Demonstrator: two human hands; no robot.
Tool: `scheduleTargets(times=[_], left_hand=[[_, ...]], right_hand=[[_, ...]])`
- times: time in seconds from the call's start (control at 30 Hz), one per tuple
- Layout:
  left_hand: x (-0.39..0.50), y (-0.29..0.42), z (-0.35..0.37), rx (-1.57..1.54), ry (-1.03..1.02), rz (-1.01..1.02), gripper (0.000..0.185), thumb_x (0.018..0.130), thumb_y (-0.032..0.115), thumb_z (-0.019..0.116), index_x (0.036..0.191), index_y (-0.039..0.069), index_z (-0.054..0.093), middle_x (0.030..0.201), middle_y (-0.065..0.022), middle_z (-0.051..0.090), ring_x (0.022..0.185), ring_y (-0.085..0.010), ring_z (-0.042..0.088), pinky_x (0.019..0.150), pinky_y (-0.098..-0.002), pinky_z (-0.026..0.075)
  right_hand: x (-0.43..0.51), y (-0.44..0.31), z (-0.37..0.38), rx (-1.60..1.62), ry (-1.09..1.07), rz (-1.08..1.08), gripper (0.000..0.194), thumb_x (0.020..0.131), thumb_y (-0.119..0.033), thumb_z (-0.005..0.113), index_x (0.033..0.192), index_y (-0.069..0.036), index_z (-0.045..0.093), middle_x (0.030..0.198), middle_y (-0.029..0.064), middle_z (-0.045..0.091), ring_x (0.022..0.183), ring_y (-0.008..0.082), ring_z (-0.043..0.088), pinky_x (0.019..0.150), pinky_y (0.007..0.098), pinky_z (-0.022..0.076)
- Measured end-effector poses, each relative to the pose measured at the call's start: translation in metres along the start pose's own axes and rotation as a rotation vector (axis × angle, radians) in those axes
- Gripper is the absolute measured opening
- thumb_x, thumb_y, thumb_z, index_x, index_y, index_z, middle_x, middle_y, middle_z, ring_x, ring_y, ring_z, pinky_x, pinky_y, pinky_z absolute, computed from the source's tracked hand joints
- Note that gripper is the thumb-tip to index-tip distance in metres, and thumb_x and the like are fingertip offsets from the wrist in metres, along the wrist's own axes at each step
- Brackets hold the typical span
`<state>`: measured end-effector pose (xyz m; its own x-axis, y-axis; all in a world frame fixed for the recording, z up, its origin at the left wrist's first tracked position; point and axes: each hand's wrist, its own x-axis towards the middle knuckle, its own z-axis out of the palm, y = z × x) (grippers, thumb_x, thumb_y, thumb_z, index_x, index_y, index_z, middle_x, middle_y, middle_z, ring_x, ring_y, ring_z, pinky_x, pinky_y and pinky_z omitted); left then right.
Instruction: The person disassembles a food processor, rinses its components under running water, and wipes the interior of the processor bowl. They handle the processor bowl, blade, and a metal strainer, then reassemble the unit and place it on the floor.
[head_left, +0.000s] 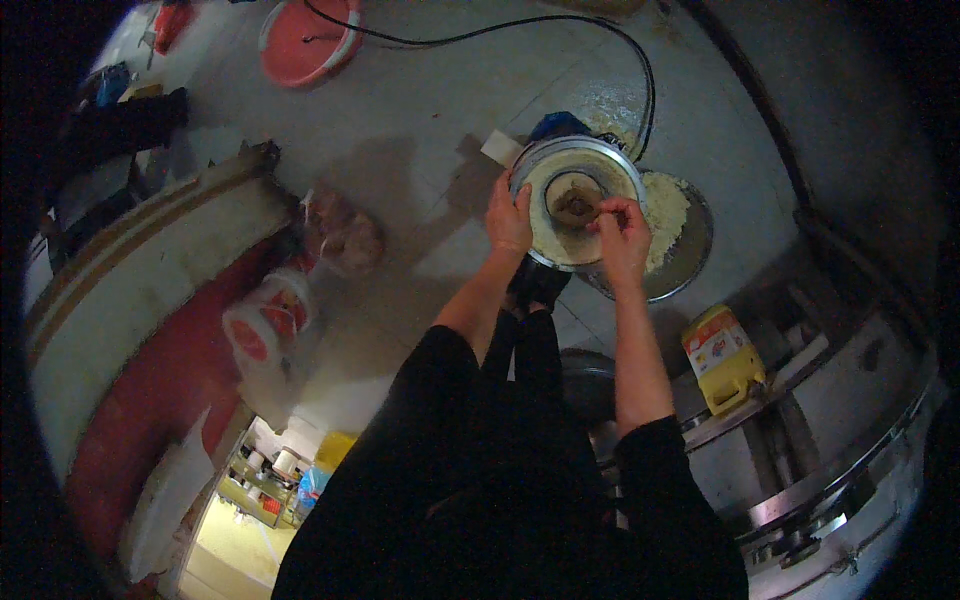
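Observation:
Below me stands a round metal hopper or pan (636, 166), its broad inner surface coated with a pale material. A smaller round opening (574, 180) sits in its middle, with brown, dim contents (576, 208). My left hand (511, 217) grips the left rim, thumb over the top edge. At the right side of the middle opening, my right hand (624, 236) has its fingers bent together; whether they pinch anything is hidden. Partly under the hopper, to the right, a wide metal basin (694, 262) holds a heap of pale, crumbly material (666, 214).
A black cable (480, 34) runs across the tiled floor to the hopper. A yellow jug (724, 360) stands at right, near metal shelving (795, 510). White buckets (251, 337) and a filled plastic bag (345, 232) are at left. A red basin (311, 45) lies farther off.

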<state>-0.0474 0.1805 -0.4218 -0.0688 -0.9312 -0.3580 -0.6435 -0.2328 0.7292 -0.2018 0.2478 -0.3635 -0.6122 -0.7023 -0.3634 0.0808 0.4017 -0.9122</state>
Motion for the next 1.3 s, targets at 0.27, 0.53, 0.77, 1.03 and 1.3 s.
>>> scheduleTargets(times=[0.27, 0.53, 0.77, 1.03, 1.3], left_hand=[[0.009, -0.008, -0.011, -0.276, -0.144, 0.063, 0.055, 0.095, 0.035, 0.051, 0.137, 0.002, 0.038, 0.135, -0.0211, 0.047, 0.121, -0.0321, 0.049, 0.099, -0.04, 0.039], [-0.025, 0.015, -0.081, -0.561, -0.057, -0.188, 0.05, 0.092, 0.019, 0.06, 0.137, 0.004, 0.043, 0.131, -0.0112, 0.05, 0.118, -0.0191, 0.048, 0.099, -0.0314, 0.04], [-0.055, 0.067, -0.051, -0.819, -0.482, -0.347, 0.036, 0.092, 0.017, 0.06, 0.125, 0.004, 0.055, 0.112, -0.0024, 0.06, 0.1, -0.0117, 0.055, 0.086, -0.028, 0.045], [-0.059, 0.06, -0.063, -0.871, -0.687, -0.443, 0.04, 0.091, 0.014, 0.061, 0.128, 0.003, 0.053, 0.113, -0.0076, 0.06, 0.098, -0.0137, 0.058, 0.083, -0.027, 0.048], [-0.066, 0.061, -0.066, -1.047, -0.607, -0.492, 0.035, 0.092, 0.016, 0.059, 0.123, 0.001, 0.055, 0.111, -0.0087, 0.06, 0.1, -0.0191, 0.06, 0.084, -0.0333, 0.05]], right_hand=[[-0.005, 0.04, 0.012, -0.872, -0.075, -0.313, 0.044, 0.076, -0.013, 0.073, 0.117, -0.008, 0.058, 0.093, 0.0125, 0.063, 0.082, 0.0266, 0.063, 0.069, 0.0361, 0.0523], [-0.003, 0.022, 0.012, -0.662, -0.144, -0.233, 0.046, 0.076, -0.02, 0.075, 0.116, -0.005, 0.059, 0.097, 0.0205, 0.062, 0.086, 0.0383, 0.063, 0.074, 0.0449, 0.0518], [-0.055, -0.036, 0.007, -0.589, -0.162, -0.241, 0.038, 0.077, -0.019, 0.075, 0.111, -0.006, 0.062, 0.087, 0.0125, 0.064, 0.073, 0.0282, 0.064, 0.063, 0.037, 0.0511], [-0.074, -0.044, 0.001, -0.397, -0.235, -0.064, 0.04, 0.079, -0.009, 0.071, 0.117, -0.006, 0.058, 0.094, 0.0117, 0.063, 0.086, 0.0279, 0.065, 0.073, 0.038, 0.0528], [-0.081, -0.048, -0.021, 0.522, -0.258, 0.363, 0.026, 0.087, 0.003, 0.055, 0.112, 0.0, 0.058, 0.102, 0.0085, 0.062, 0.094, 0.0195, 0.064, 0.082, 0.036, 0.0544]])
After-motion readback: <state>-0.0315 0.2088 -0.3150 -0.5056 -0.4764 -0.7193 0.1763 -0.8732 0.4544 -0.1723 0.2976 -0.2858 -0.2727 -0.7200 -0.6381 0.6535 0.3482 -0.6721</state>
